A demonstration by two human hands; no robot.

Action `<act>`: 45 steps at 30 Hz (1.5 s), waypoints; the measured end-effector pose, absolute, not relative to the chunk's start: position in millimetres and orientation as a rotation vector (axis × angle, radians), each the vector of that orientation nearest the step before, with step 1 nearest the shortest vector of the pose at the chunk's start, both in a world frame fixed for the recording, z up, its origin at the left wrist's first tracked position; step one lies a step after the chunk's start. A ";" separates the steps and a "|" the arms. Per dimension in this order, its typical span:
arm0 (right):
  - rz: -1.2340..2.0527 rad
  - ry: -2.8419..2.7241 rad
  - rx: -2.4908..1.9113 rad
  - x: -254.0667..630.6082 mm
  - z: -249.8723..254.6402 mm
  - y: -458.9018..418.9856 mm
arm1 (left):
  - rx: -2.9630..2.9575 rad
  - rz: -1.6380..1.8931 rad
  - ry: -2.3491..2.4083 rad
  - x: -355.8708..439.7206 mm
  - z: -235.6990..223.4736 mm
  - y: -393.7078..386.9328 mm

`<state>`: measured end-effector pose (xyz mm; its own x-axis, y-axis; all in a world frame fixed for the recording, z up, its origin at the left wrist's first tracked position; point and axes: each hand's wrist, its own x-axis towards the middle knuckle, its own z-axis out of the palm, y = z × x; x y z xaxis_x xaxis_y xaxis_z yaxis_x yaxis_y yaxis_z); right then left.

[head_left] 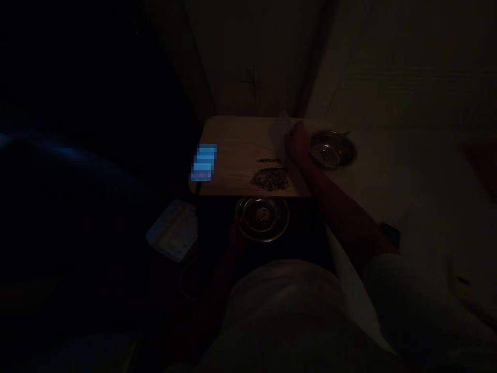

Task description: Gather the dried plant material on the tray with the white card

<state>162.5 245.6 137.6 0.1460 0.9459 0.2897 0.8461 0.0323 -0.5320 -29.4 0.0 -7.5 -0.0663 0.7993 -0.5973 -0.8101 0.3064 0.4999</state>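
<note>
In dim light, my left hand (pixel 238 230) grips the left rim of a round metal bowl (pixel 264 239), held just below the table's near edge. Some pale bits lie at the bowl's bottom. My right hand (pixel 298 145) is closed on a whitish, thin sheet (pixel 280 130), paper or plastic, over the far part of the table. On the tabletop, a patch of small dark grains (pixel 271 179) lies near the front edge, with a thin strip of them behind it.
The wooden table (pixel 233 135) has a lit, blurred-out screen (pixel 204 162) at its left end. A second metal bowl (pixel 349 155) with a utensil handle stands to the right. Down on the left is a pale box-like object (pixel 174 230). A wall socket (pixel 250 74) is behind.
</note>
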 end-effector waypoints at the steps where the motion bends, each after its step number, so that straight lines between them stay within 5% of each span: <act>1: 0.215 -1.706 -1.829 161.9 137.5 245.1 | -0.020 1.310 0.970 -28.4 -5.7 0.8; 45: 0.308 -1.611 -1.848 130.4 131.3 231.8 | 0.025 1.349 0.915 -29.5 -5.8 -1.6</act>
<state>130.4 231.8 131.3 0.2139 0.9473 0.2385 0.7923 -0.0255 -0.6095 -29.5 -1.6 -5.8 -0.0593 0.8351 -0.5469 -0.8170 0.2741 0.5072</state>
